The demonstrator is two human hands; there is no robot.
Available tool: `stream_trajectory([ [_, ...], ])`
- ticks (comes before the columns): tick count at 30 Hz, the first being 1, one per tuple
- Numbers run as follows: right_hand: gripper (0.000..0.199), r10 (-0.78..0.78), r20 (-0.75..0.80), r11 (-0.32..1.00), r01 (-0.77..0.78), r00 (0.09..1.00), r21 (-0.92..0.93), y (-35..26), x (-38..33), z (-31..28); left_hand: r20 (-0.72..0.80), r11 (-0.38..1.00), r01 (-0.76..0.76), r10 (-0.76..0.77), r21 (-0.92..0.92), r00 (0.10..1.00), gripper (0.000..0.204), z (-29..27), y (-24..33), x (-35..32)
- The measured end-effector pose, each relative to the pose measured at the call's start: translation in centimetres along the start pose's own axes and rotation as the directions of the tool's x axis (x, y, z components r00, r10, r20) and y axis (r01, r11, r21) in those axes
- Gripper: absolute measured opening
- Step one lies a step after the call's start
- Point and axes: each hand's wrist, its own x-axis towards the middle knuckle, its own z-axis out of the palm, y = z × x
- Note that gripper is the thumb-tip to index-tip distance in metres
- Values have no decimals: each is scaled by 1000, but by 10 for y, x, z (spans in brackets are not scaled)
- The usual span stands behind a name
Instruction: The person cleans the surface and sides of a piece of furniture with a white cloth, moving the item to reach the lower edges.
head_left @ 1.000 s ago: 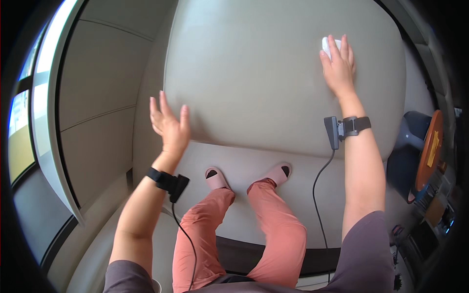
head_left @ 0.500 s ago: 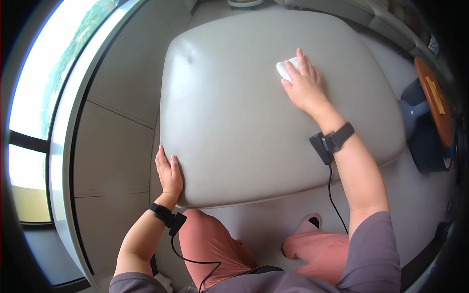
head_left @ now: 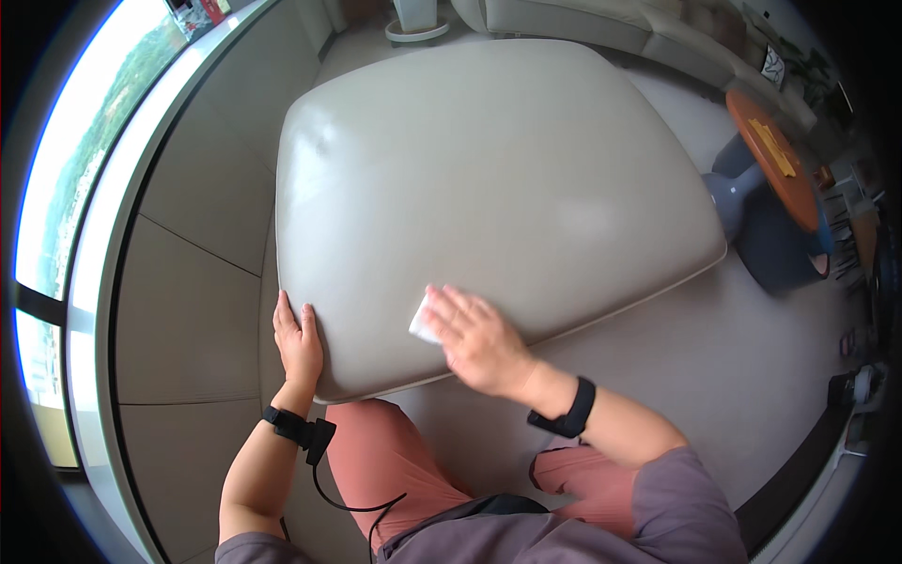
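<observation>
A large grey-beige leather ottoman (head_left: 470,179) with a smooth padded top fills the middle of the view. My right hand (head_left: 484,348) lies flat over a small folded white cloth (head_left: 425,324), pressing it on the ottoman's top close to the near edge. The hand covers most of the cloth, and its fingers are slightly blurred. At the near left corner, my left hand (head_left: 299,343) rests against the ottoman's side with its fingers stretched out, holding nothing. Both wrists wear black straps.
Beige cabinet panels (head_left: 188,310) and a window (head_left: 89,160) run along the left. Off the right side stands a round orange-topped side table (head_left: 752,141) with a dark base. A sofa (head_left: 583,23) and a white planter (head_left: 416,17) are at the back.
My right hand has swept the white cloth from the far right of the ottoman's top toward me and to the left. My left hand stays at the corner; the view has shifted.
</observation>
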Motion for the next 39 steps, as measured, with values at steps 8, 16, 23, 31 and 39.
stream_trajectory([
  [8,38,182,-203,962,-217,962,-168,27,-52,-17,2,1000,-13,14,-21,1000,53,3,-5,1],
  [16,51,513,-631,684,-721,582,-109,129,-110,-74,-53,997,-59,56,-44,997,52,12,-4,0],
  [23,35,230,-277,973,-215,933,85,9,-42,-5,-17,993,-46,44,-107,999,53,4,-29,11],
  [31,35,436,-620,652,-704,653,-283,217,-127,-137,-53,991,-66,60,-120,997,54,12,-18,3],
  [39,34,269,-441,958,-284,856,33,58,-15,-15,-46,997,-45,42,-65,998,55,3,-28,8],
])
